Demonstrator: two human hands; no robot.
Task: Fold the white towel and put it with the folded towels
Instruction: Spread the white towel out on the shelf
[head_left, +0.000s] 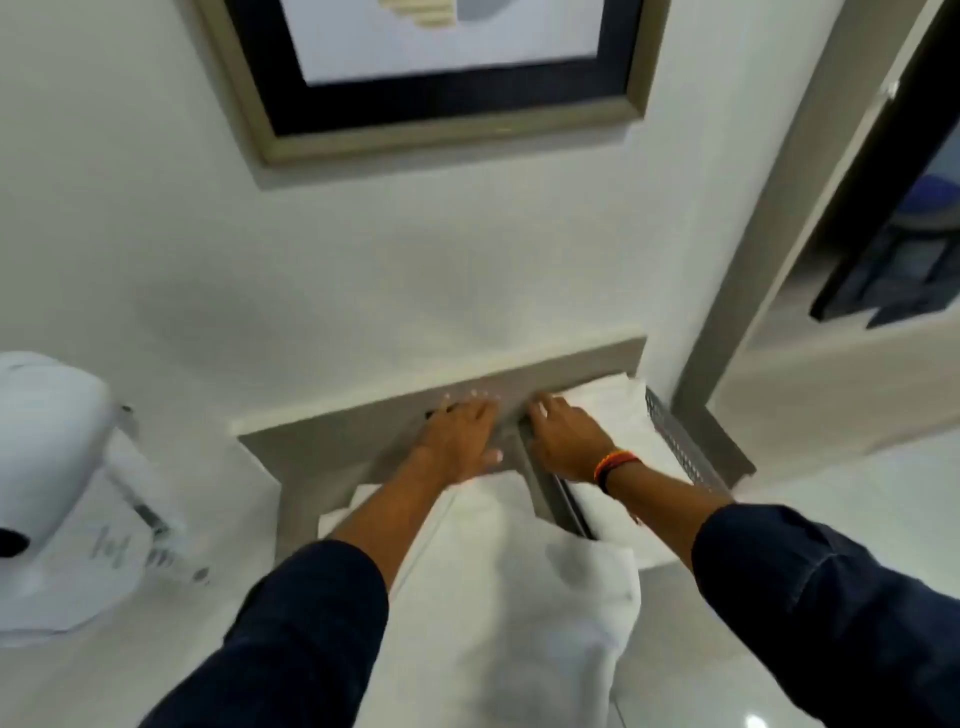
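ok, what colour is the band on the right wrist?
The woven wristband on the right wrist shows orange, red and black strands; the head view, the only one, is slightly blurred.

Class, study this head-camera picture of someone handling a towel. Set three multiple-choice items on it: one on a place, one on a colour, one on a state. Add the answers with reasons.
1. Where does the framed picture hang?
A. on the wall above the hands
B. on the floor
C. behind the person

2. What colour are the sleeves?
A. red
B. dark blue
C. yellow

3. How is the left hand held?
A. clenched in a fist
B. pinching a pen
C. flat, fingers spread

Answers: 1 A, its frame sits high on the wall. 2 B, both forearms show dark blue cloth. 3 C, its palm faces down beyond the white towel.
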